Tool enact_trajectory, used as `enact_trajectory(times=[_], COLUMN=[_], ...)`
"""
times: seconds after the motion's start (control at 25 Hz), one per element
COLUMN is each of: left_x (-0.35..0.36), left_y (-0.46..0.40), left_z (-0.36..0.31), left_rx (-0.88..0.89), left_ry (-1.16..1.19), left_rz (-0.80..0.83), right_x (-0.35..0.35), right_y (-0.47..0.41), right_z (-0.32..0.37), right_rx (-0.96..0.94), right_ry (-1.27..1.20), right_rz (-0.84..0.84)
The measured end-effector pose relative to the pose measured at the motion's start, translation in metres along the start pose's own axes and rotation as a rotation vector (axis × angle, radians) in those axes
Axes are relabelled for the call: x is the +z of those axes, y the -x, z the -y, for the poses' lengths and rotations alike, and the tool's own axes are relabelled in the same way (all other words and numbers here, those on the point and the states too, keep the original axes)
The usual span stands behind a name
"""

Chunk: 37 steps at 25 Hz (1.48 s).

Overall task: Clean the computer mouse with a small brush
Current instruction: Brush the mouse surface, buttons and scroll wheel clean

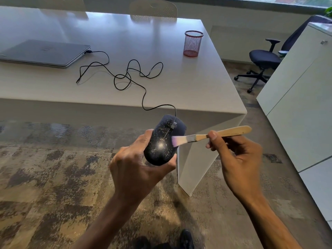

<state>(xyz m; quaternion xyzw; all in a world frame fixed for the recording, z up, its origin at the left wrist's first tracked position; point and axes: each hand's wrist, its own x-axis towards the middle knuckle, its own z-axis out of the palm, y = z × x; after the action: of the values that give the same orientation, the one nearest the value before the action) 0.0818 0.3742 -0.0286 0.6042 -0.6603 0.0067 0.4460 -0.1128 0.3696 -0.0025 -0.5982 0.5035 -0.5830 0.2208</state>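
Observation:
A black wired computer mouse point(162, 139), speckled with pale dust, is held in the air in front of the table's near edge. My left hand point(136, 169) grips it from below and the left side. My right hand point(239, 159) holds a small brush point(212, 136) with a light wooden handle and a metal ferrule. Its pinkish bristles touch the mouse's right side just below the scroll wheel. The mouse's black cable point(129, 78) runs up over the table edge and loops across the tabletop.
The white table point(197, 83) carries a shut grey laptop point(43, 53) at the left and a red mesh pen cup point(193, 43) near its right edge. A black office chair point(264, 60) and a white cabinet point(301, 90) stand at the right. Patterned carpet lies below.

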Motion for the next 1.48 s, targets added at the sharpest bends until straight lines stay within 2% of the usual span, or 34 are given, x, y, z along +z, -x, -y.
enact_trajectory(times=[0.12, 0.32, 0.48, 0.56, 0.64, 0.76, 0.96, 1.04, 1.2, 1.36, 1.4, 1.48], left_x=[0.0, 0.004, 0.004, 0.004, 0.006, 0.007, 0.006, 0.007, 0.007, 0.004, 0.004, 0.004], left_y=[-0.001, -0.002, -0.003, -0.003, -0.003, -0.003, -0.004, -0.003, -0.001, -0.002, -0.002, 0.0], left_z=[0.001, 0.0, 0.001, 0.001, 0.001, 0.002, 0.0, 0.0, 0.002, -0.004, -0.004, -0.003], left_rx=[-0.007, 0.016, 0.009, 0.004, 0.001, 0.02, 0.031, 0.04, 0.054, 0.051, 0.053, 0.059], left_ry=[-0.024, -0.015, -0.006, -0.022, -0.023, -0.037, -0.042, -0.05, -0.073, -0.067, -0.07, -0.07], left_rz=[0.006, -0.009, 0.004, 0.006, 0.002, 0.008, -0.035, -0.028, -0.005, -0.04, -0.039, -0.015], right_x=[-0.005, 0.01, 0.001, -0.002, 0.005, 0.013, -0.001, 0.002, 0.012, 0.002, 0.002, 0.009], right_y=[-0.003, 0.012, 0.005, 0.007, 0.015, 0.023, 0.014, 0.018, 0.027, 0.019, 0.02, 0.025], right_z=[0.0, 0.01, 0.001, 0.0, 0.004, 0.006, -0.002, 0.002, 0.003, -0.002, 0.0, 0.006], right_rx=[-0.003, -0.138, -0.058, -0.057, -0.098, -0.149, -0.105, -0.135, -0.164, -0.141, -0.161, -0.217], right_ry=[-0.003, -0.057, 0.031, 0.0, -0.053, -0.009, 0.008, -0.032, 0.003, 0.027, 0.017, -0.02], right_rz=[-0.094, 0.074, -0.061, -0.102, -0.027, 0.083, -0.094, -0.063, 0.101, -0.06, -0.071, 0.018])
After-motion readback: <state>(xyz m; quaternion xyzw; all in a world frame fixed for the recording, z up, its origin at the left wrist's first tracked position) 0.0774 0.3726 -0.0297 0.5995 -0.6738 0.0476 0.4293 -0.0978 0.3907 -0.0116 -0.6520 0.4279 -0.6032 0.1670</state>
